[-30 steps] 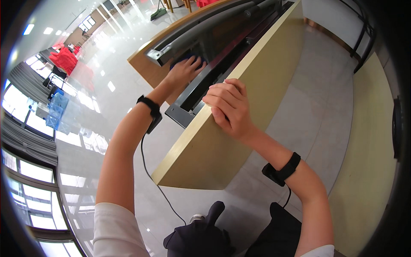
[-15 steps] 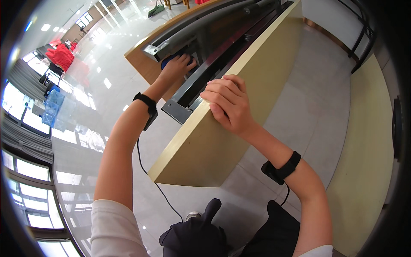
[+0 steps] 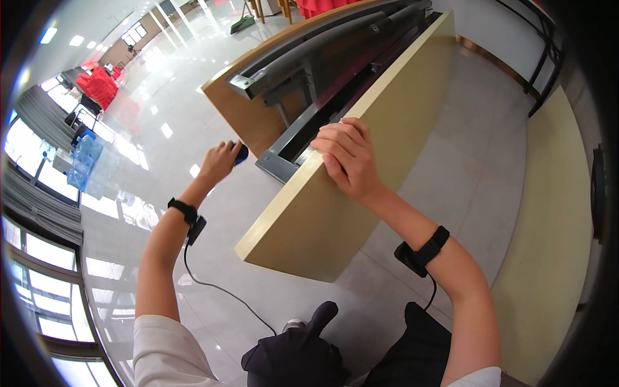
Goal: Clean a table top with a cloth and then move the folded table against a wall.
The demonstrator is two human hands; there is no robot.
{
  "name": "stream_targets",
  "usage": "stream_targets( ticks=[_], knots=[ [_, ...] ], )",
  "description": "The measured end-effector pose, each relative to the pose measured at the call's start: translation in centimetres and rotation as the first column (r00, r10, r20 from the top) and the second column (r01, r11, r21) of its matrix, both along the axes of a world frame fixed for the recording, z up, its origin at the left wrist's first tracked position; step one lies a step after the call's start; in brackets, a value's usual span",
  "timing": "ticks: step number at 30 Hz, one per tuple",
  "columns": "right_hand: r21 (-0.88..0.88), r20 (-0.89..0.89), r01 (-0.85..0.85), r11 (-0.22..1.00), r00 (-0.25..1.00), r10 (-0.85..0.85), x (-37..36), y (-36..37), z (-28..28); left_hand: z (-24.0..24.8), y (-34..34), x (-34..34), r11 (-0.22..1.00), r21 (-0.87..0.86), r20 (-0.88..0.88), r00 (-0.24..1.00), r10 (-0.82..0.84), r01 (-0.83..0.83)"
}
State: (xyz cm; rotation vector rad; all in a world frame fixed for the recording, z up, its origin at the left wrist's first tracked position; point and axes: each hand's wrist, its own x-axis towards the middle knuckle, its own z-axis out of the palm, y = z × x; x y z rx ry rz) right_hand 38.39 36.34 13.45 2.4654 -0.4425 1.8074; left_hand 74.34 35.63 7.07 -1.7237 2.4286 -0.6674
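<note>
A long pale yellow board (image 3: 387,122), thick like a tabletop, stands on edge in front of me. My right hand (image 3: 348,155) is closed over its upper edge near the close end. Dark metal frame bars (image 3: 284,164) run along its left side. Beyond them stands an orange-brown wooden panel (image 3: 235,116) with grey metal tubing. Left of that panel, out over the floor, my left hand (image 3: 219,161) grips a small dark blue rounded object (image 3: 241,153). The fingers partly cover it, so its kind does not show.
Another pale board (image 3: 548,226) lies along the wall at right, below a black metal frame (image 3: 545,48). Far left are blue water jugs (image 3: 84,161), red-covered furniture (image 3: 97,90) and windows. A green dustpan (image 3: 242,24) sits at the far side. A cable (image 3: 219,287) hangs from my left wrist strap.
My left hand has drawn back left and toward me, out from between the panels, with the dark blue object in it. My right hand keeps its hold on the board's edge.
</note>
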Motion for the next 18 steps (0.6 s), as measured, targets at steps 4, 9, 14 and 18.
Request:
stream_targets(
  ticks=[4,9,14,18],
  knots=[
    [0.009,0.002,0.016,1.000,1.000,-0.016,-0.4,0.0,-0.1,-1.5,5.4,-0.8,0.996,0.089,-0.086,0.996,0.011,-0.004],
    [0.018,-0.033,0.004,1.000,0.999,-0.003,0.0,0.3,0.6,-5.4,12.8,-1.1,0.965,0.244,-0.159,0.978,0.138,-0.096],
    [0.037,-0.132,0.100,0.994,0.987,-0.094,-1.8,1.8,1.8,-11.0,18.6,-3.1,0.836,0.522,-0.158,0.944,0.288,-0.167],
    [0.065,-0.006,-0.052,0.997,0.999,0.053,-2.5,5.3,4.9,-13.9,23.5,-2.3,0.807,0.552,-0.212,0.901,0.379,-0.210]
  ],
)
